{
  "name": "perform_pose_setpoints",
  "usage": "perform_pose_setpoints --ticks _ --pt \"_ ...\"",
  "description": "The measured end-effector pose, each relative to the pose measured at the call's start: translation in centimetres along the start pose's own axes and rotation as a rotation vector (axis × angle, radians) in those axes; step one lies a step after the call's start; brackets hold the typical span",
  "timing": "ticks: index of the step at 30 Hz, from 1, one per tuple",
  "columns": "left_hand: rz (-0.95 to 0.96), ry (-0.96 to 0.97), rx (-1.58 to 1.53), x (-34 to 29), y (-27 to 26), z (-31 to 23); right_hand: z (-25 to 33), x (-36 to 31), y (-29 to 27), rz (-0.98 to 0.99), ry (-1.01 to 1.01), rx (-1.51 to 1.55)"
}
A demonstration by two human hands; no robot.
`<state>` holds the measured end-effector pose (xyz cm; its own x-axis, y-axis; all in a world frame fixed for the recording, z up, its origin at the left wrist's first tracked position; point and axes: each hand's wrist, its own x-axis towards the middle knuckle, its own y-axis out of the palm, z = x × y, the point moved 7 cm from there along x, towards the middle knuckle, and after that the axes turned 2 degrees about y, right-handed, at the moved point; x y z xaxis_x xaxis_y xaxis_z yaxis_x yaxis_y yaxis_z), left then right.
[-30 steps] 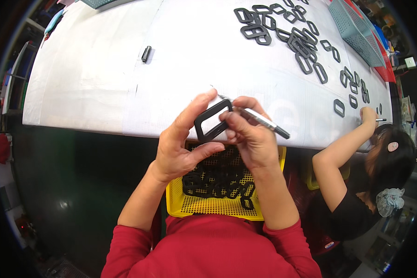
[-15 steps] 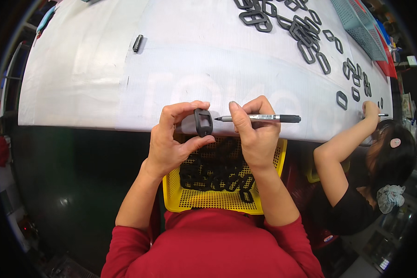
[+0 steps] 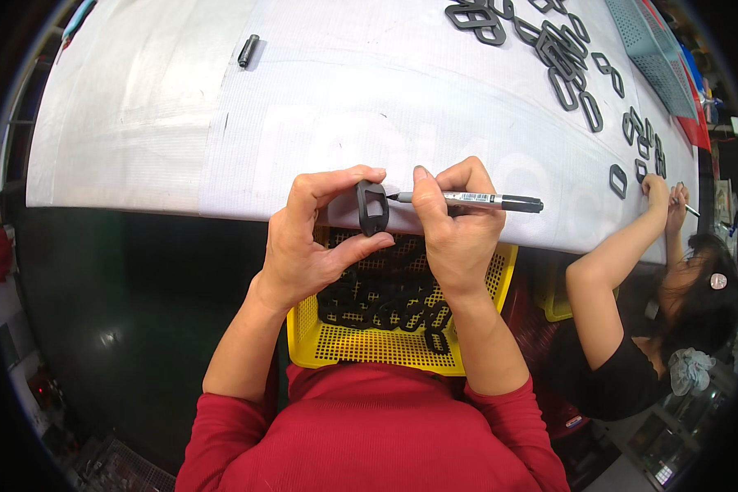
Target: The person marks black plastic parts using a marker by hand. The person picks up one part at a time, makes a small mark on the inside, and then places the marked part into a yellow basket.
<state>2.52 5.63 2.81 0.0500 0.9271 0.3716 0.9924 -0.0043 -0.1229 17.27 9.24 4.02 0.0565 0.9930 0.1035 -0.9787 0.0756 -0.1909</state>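
Between the thumb and fingers of my left hand a black rectangular ring-shaped part stands on edge, above the near edge of the table. My right hand grips a silver and black marker pen, lying nearly level. Its dark tip touches or almost touches the right side of the ring; I cannot tell which. Below my hands, a yellow perforated basket rests against my lap with many similar black rings in it.
A black pen cap lies on the white-covered table. More black rings are scattered at the far right, near a blue-grey basket. At the right, a co-worker's hands hold a pen near some rings.
The marker's tip has come closer to the ring, which has turned slightly. The view has shifted a little, and the co-worker's second hand has come into sight.
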Motion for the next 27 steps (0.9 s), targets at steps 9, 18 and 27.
perform_pose_setpoints --ticks 9,18,27 --pt "-0.006 0.011 0.008 -0.1 0.0 0.1 0.0 0.0 0.1 0.015 0.005 0.008" --pt "0.001 0.007 -0.008 0.0 0.1 -0.3 -1.1 -0.3 -0.6 -0.020 0.014 0.098" --pt "0.186 0.182 0.393 2.5 0.7 -3.9 0.8 -1.1 -1.2 0.105 0.148 0.185"
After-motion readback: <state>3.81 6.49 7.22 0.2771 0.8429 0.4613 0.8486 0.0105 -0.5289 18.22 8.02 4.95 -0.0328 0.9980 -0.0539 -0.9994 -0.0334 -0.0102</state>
